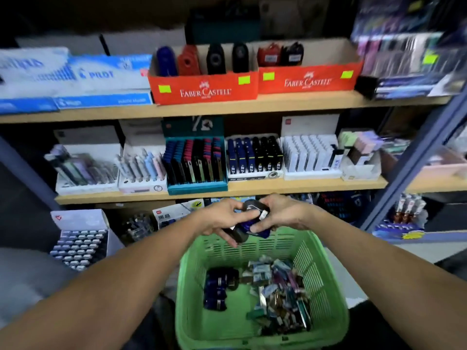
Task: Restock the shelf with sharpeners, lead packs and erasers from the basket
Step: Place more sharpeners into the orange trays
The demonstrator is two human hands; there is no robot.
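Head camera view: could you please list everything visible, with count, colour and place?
Basket: one, green, bottom centre.
Sharpeners in basket: several, dark blue and black, its left side.
Small packs: a pile, mixed colours, its right side.
Faber-Castell boxes: two, red, top shelf, holding upright sharpeners.
Pilot boxes: blue, top shelf left.
Display trays: several, middle shelf.
Held sharpeners: blue and black, count unclear, above basket.
Left hand, right hand: gripping them.

Hands [225,218] [283,213] grip sharpeners [252,218] — above basket [192,274].

The basket [316,261] sits in front of the shelf [227,107]. Two boxes [255,84] stand side by side on the shelf. Both hands [252,218] are above the basket.
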